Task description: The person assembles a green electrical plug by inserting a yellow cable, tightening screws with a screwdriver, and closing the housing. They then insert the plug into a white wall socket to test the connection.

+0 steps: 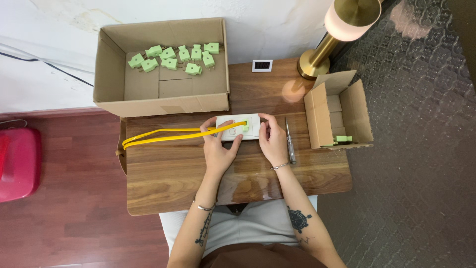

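Observation:
A white socket plate (239, 127) lies on the wooden table (168, 173), held from both sides. My left hand (218, 149) grips its left end, with a thumb on its front edge. My right hand (271, 139) holds its right end. A small green plug (245, 127) sits on the plate, and a yellow cable (163, 134) runs from it in a long loop toward the left. A screwdriver (289, 140) lies just right of my right hand.
A large open cardboard box (113, 69) at the back left holds several green plugs (173, 57). A small open box (357, 106) at the right has one green plug (343, 139). A brass lamp (329, 39) and a small digital display (262, 65) stand at the back. A red object (17, 164) sits on the floor.

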